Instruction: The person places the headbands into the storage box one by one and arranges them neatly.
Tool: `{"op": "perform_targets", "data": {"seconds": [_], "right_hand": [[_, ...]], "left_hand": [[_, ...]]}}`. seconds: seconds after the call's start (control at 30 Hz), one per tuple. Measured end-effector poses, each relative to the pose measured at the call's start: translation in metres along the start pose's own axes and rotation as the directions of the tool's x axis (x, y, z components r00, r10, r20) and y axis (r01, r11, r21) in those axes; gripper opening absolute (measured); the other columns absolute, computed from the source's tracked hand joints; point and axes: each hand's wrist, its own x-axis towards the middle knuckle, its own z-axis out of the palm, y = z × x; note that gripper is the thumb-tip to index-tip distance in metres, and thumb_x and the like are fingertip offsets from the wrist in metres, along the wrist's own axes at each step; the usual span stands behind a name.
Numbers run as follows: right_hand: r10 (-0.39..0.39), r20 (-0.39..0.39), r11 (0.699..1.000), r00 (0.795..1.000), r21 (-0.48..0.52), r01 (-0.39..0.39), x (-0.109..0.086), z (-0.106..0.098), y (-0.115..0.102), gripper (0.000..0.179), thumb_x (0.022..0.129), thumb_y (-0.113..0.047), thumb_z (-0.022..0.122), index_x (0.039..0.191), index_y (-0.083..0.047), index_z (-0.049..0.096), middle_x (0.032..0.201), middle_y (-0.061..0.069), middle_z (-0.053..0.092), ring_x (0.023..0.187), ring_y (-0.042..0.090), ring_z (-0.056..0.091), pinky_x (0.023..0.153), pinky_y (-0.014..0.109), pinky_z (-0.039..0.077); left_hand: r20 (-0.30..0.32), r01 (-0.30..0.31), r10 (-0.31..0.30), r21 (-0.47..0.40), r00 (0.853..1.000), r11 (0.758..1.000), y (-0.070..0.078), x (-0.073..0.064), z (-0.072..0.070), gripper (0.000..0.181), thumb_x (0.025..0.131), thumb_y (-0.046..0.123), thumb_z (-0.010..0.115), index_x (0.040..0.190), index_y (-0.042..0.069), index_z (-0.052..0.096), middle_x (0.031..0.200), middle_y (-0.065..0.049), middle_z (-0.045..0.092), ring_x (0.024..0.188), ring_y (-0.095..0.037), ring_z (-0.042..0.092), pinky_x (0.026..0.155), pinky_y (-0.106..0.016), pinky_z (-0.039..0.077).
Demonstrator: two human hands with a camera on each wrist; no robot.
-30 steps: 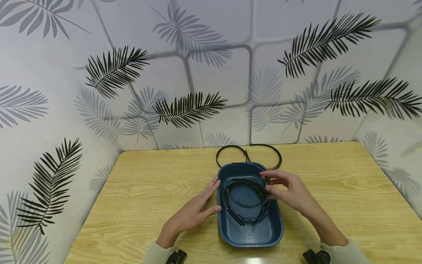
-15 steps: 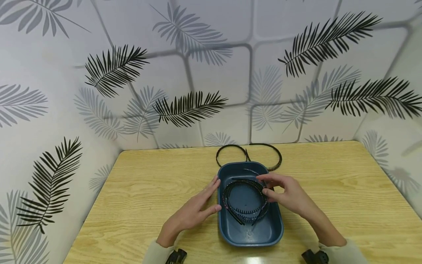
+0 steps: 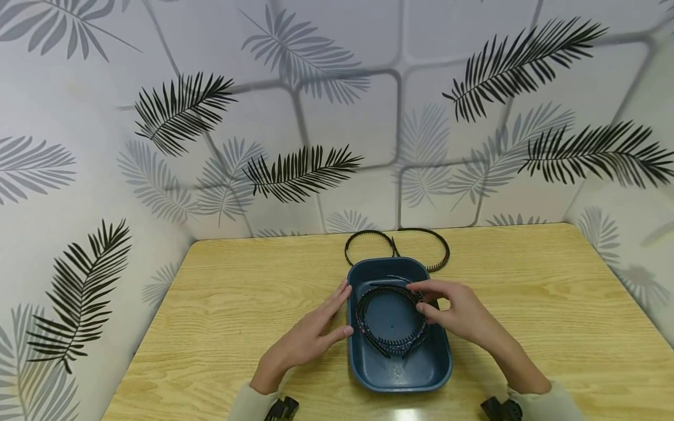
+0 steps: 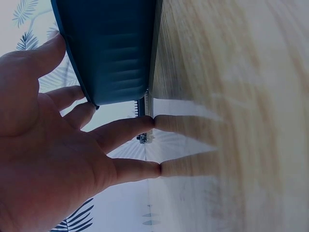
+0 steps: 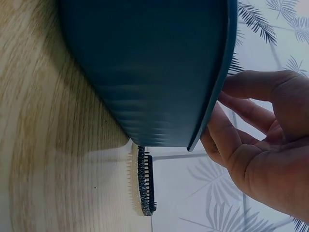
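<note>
- While pinching a headband (image 3: 398, 278) in the right hand (image 3: 460, 311) at the edge of the stacked bands (image 3: 398, 347) inside the blue tray (image 3: 400, 377), probably keeps the circles aligned.
- Seemingly braces the tray's left side against sliding with the left hand (image 3: 308, 339), straight-fingered, clasping nothing.
- Little space between stack and side walls; loose headbands (image 3: 448, 252) just behind; ample table (image 3: 253, 292) to left and right.

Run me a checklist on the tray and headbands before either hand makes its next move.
1. Tray flat on the table: ok.
2. Left hand against the tray's left rim: ok, fingers extended.
3. Right hand reaching over the tray's right rim: ok.
4. Nested headbands within the tray's walls: ok.
5. Right hand's pinch on one of them: cannot tell, fingertips partly hidden.
6. Every headband in the tray: not ok, loose headbands lie behind it.
</note>
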Motion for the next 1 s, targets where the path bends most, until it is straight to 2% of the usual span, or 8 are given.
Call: {"op": "perform_targets", "data": {"seconds": [0.17, 0.3, 0.47, 0.73, 1.0], "right_hand": [[0.007, -0.019, 1.000, 1.000, -0.013, -0.008, -0.001, 0.001, -0.003, 0.034, 0.095, -0.002, 0.073, 0.128, -0.001, 0.070, 0.115, 0.017, 0.071, 0.095, 0.026, 0.074, 0.064, 0.024, 0.060], [0.010, -0.041, 1.000, 0.999, -0.013, -0.011, -0.002, 0.002, -0.002, 0.033, 0.094, 0.000, 0.074, 0.126, 0.001, 0.070, 0.127, 0.022, 0.067, 0.098, 0.031, 0.074, 0.063, 0.024, 0.060], [0.009, -0.049, 0.999, 0.999, -0.030, -0.011, -0.003, 0.001, -0.003, 0.032, 0.092, 0.000, 0.075, 0.124, 0.001, 0.072, 0.123, 0.022, 0.069, 0.098, 0.031, 0.074, 0.063, 0.023, 0.059], [0.031, -0.079, 0.997, 0.996, -0.072, -0.037, -0.005, -0.006, -0.005, 0.027, 0.094, 0.001, 0.072, 0.121, 0.002, 0.073, 0.119, 0.023, 0.071, 0.070, 0.014, 0.075, 0.061, 0.022, 0.059], [0.016, -0.100, 0.997, 0.995, -0.068, -0.023, -0.005, -0.013, -0.004, 0.025, 0.095, 0.000, 0.072, 0.120, 0.002, 0.073, 0.117, 0.023, 0.071, 0.073, 0.017, 0.075, 0.061, 0.022, 0.059]], "left_hand": [[-0.006, -0.007, 0.007, -0.001, 1.000, 1.000, 0.000, 0.000, 0.001, 0.076, 0.107, 0.035, 0.056, 0.166, 0.014, 0.014, 0.173, 0.002, 0.002, 0.156, -0.016, 0.008, 0.123, -0.052, 0.021], [-0.001, 0.002, -0.002, -0.005, 1.000, 1.000, 0.002, 0.001, 0.001, 0.077, 0.107, 0.037, 0.056, 0.166, 0.014, 0.014, 0.173, 0.003, 0.002, 0.156, -0.013, 0.007, 0.123, -0.051, 0.021], [0.005, 0.013, -0.013, 0.004, 1.000, 1.000, 0.003, 0.003, 0.001, 0.077, 0.107, 0.038, 0.056, 0.167, 0.016, 0.013, 0.173, 0.004, 0.001, 0.156, -0.011, 0.007, 0.123, -0.050, 0.021], [0.010, 0.023, -0.023, 0.001, 1.000, 1.000, 0.002, 0.002, 0.001, 0.077, 0.107, 0.038, 0.056, 0.167, 0.016, 0.012, 0.172, 0.005, 0.000, 0.155, -0.011, 0.007, 0.123, -0.050, 0.021], [0.007, 0.024, -0.024, 0.002, 1.000, 1.000, 0.001, 0.002, 0.001, 0.077, 0.107, 0.038, 0.056, 0.167, 0.016, 0.011, 0.173, 0.005, 0.000, 0.155, -0.010, 0.006, 0.124, -0.048, 0.020]]}}
